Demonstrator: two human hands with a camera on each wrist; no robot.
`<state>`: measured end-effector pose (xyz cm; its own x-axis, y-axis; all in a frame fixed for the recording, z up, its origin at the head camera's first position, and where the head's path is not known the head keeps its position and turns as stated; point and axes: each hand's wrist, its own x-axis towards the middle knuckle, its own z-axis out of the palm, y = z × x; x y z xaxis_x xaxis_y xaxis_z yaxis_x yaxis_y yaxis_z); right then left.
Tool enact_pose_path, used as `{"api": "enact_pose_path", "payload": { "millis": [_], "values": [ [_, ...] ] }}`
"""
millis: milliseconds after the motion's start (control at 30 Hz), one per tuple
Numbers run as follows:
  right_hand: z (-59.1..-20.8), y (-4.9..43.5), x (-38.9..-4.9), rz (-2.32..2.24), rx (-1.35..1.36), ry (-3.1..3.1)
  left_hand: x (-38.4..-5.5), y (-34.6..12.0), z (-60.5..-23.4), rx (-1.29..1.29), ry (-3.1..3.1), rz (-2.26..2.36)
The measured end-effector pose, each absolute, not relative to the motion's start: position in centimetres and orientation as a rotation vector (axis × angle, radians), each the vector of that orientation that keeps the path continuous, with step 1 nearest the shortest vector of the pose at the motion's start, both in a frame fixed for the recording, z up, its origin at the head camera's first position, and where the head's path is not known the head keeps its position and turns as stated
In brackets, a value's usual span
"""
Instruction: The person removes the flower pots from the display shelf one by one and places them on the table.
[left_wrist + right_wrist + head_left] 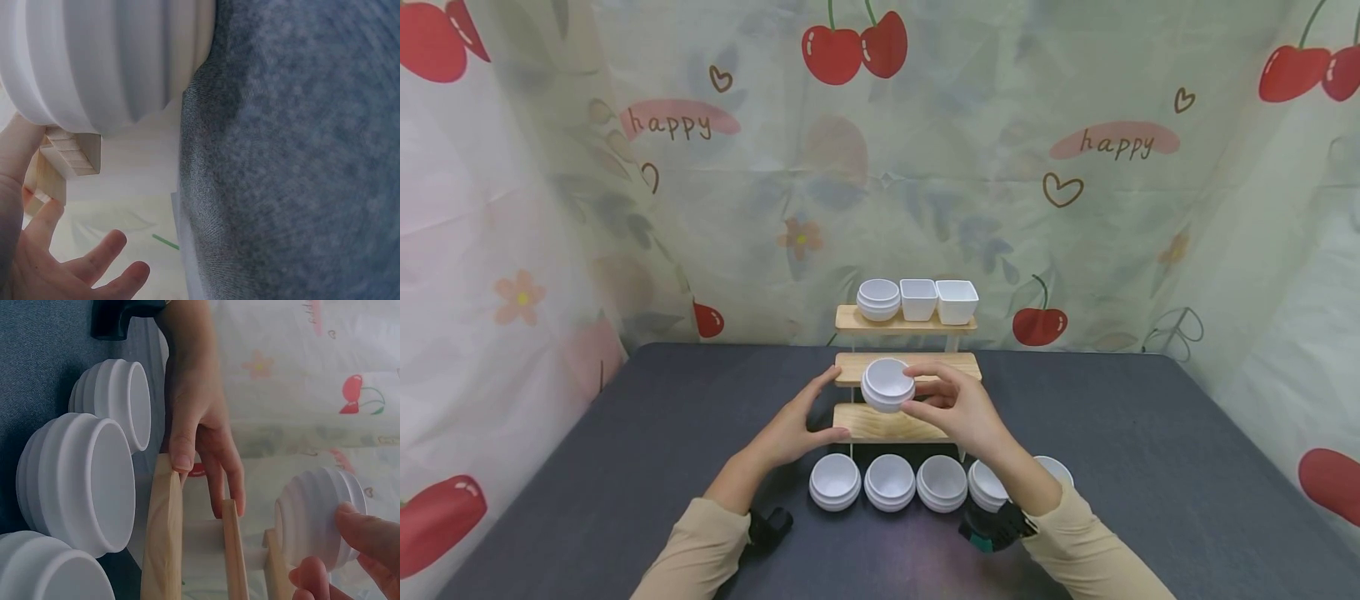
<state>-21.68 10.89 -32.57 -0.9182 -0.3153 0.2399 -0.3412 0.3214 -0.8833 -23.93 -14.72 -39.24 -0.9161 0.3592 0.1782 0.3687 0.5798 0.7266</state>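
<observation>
My right hand (958, 408) pinches a round white ribbed bowl (887, 383) between thumb and fingers. In the head view it overlaps the middle and lower boards of a three-tier wooden stand (887, 423). At the stand's left side, my left hand (793, 425) has its fingers spread. Its thumb rests at the edge of the lowest board (164, 531), and fingertips reach the middle board (234, 550). In the left wrist view, a ribbed bowl (106, 56) fills the upper left, above the spread fingers (100, 259).
A round bowl (878, 300) and two square white bowls (919, 300) stand on the top board (906, 323). Several round bowls (890, 483) line the dark table (700, 450) before the stand; my right forearm partly covers some. A patterned cloth (925, 167) hangs behind.
</observation>
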Motion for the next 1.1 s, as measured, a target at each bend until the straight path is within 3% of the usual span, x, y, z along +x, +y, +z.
{"api": "enact_pose_path", "payload": {
  "millis": [1100],
  "values": [
    [-33.7, 11.1, -19.8, 1.737, 0.755, -2.576, -24.0, -14.7, -39.3, -0.633, -2.768, -1.277]
  ]
}}
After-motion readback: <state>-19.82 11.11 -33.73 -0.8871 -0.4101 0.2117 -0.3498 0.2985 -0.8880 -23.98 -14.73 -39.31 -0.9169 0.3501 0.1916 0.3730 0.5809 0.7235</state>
